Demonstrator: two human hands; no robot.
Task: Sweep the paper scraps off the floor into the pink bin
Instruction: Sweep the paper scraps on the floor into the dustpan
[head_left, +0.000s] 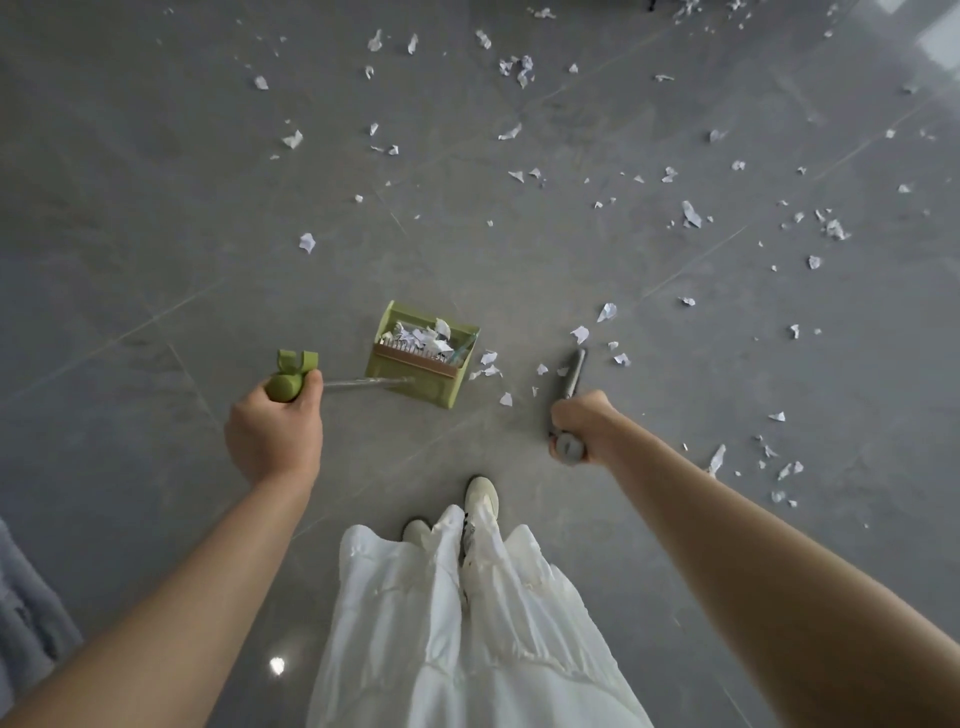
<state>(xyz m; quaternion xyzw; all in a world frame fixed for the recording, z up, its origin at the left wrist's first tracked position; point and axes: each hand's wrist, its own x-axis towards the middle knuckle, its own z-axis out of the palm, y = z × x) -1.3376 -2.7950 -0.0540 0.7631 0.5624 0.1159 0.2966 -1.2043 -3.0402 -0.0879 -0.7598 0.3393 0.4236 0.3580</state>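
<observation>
My left hand grips the green top of a long dustpan handle. The green dustpan stands on the grey floor ahead of me, with white paper scraps lying in it. My right hand grips the grey broom handle, seen almost end-on; the broom head is hidden. A few scraps lie just right of the dustpan's mouth. Many more paper scraps are scattered over the floor ahead and to the right. No pink bin is in view.
My white shoes and white trousers are below centre. A grey fabric edge shows at the lower left. Something dark touches the floor at the top edge.
</observation>
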